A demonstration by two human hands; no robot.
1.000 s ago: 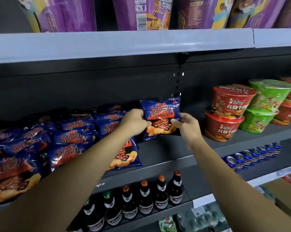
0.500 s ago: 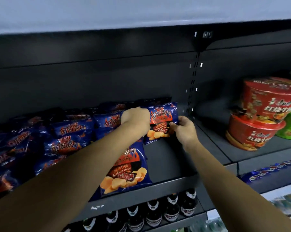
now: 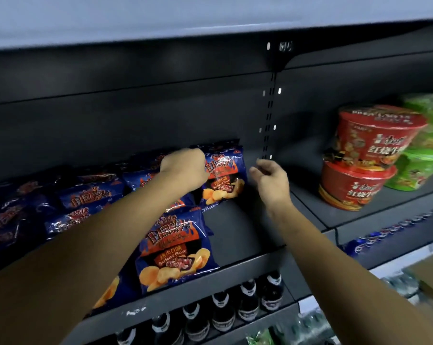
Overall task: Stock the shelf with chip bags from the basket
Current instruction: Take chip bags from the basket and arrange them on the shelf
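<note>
A blue barbecue chip bag (image 3: 226, 179) stands upright at the back of the dark grey shelf (image 3: 237, 235), at the right end of the chip rows. My left hand (image 3: 183, 168) grips its upper left edge with curled fingers. Just to the bag's right my right hand (image 3: 270, 179) hovers apart from it, fingers loosely bent and holding nothing. Another bag of the same kind (image 3: 175, 250) lies at the shelf's front lip under my left forearm. The basket is out of view.
Several more blue chip bags (image 3: 86, 197) fill the shelf to the left. Stacked red noodle bowls (image 3: 364, 158) and green ones (image 3: 424, 158) stand to the right, past bare shelf floor. Dark bottles (image 3: 222, 314) line the shelf below; blue cans (image 3: 384, 235) lie lower right.
Both hands carried the bag to the back of the shelf and set it upright. My right hand has let go and drawn off to the right; my left still holds it.
</note>
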